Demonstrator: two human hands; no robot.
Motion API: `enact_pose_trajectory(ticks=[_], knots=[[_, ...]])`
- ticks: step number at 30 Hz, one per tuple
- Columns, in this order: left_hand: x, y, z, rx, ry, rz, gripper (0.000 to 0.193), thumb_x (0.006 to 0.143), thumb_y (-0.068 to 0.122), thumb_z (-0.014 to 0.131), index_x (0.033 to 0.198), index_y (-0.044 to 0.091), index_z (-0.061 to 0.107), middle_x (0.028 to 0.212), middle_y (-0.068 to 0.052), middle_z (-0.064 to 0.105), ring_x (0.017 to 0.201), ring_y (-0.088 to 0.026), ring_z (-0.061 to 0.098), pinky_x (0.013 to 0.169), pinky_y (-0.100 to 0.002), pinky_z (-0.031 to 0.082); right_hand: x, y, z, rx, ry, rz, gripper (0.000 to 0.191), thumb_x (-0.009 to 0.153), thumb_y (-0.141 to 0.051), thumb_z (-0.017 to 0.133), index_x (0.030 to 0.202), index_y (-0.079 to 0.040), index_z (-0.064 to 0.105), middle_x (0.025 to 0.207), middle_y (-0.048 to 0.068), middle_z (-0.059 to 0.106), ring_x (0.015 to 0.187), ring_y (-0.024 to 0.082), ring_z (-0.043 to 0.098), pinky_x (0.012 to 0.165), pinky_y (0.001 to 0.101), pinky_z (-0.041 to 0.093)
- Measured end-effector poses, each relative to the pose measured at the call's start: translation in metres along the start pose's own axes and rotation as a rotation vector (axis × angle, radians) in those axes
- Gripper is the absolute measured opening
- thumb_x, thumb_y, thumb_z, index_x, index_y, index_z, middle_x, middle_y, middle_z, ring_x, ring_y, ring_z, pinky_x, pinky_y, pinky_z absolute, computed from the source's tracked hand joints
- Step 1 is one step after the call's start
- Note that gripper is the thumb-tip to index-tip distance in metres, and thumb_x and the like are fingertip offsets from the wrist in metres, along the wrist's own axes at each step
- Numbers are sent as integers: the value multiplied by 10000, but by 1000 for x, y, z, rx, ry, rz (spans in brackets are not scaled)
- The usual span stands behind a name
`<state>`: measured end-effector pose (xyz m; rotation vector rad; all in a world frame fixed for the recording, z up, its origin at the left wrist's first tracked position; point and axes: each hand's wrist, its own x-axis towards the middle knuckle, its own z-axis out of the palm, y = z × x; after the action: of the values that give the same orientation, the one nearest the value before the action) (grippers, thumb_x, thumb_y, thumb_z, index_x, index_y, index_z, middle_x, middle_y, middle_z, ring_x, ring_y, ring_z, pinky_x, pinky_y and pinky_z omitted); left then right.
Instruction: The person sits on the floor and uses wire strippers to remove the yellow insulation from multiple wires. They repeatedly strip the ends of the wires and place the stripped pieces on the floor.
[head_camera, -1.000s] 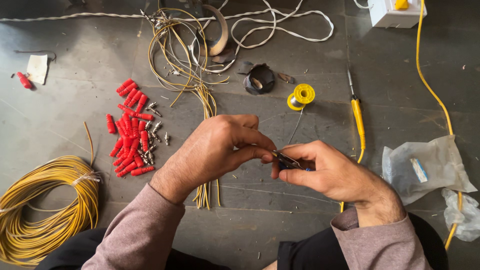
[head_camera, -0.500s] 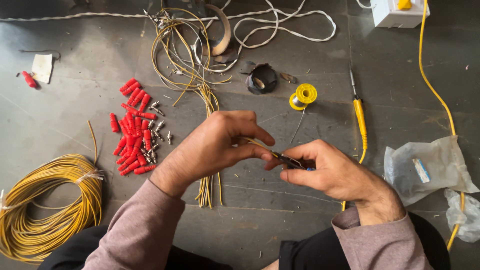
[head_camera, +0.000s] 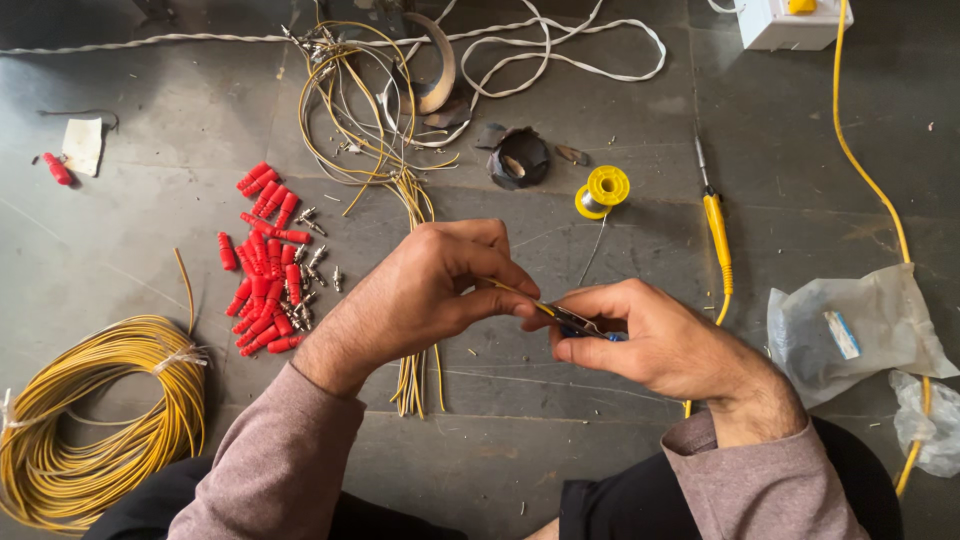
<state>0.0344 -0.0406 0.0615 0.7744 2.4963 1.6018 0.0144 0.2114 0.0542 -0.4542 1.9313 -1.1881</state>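
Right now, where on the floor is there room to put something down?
Bare floor lies between the red plugs and the paper scrap at upper left, and between the yellow soldering iron and the yellow cable at right. It is crowded at top centre with tangled wires, and under the left hand and right hand.

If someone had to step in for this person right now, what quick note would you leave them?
Left hand: pinches a thin yellow wire, feeding its end toward the right hand.
Right hand: grips a small dark tool at the wire's tip.
On the floor: red plug covers with small metal pins to the left, a cut wire bundle under the hands, a yellow wire coil, a solder spool and a soldering iron.
Done: wires lie cut.
Left: the covers and pins lie loose, unfitted.
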Motion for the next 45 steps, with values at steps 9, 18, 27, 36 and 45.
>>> enact_pose_trajectory(ticks=[9,18,27,36,45], knots=[[0,1,-1,10,-2,-19,193,817,207,838,987,119,812,749,-12,602,677,-127,606,609,-305,504,1,4,0,-44,12,34,356,859,-189,731,1185,-58,790,982,66,823,931,127,712,869,309,574],[3,3,-2,-8,221,61,118,830,135,843,927,100,786,886,7,674,811,-131,630,719,-288,509,6,3,-1,152,348,-172,273,883,-153,721,1111,-7,761,935,48,761,887,104,683,800,267,532],[4,9,44,-3,531,66,145,812,131,876,914,89,781,892,-6,627,896,-155,577,793,-302,458,10,8,17,498,561,-377,162,943,-115,700,1060,-3,696,945,23,720,880,88,646,812,244,504],[4,27,67,75,659,-24,132,861,106,827,987,83,793,907,-34,595,912,-178,535,796,-322,454,17,15,20,553,622,-379,136,937,-114,727,1022,-9,708,953,31,717,893,94,650,834,252,513],[-1,11,46,-475,280,-196,429,928,2,705,1328,140,634,961,-43,681,776,-128,763,673,-237,632,22,19,17,491,489,-390,75,919,-52,745,944,8,706,895,66,722,826,151,681,784,304,543]])
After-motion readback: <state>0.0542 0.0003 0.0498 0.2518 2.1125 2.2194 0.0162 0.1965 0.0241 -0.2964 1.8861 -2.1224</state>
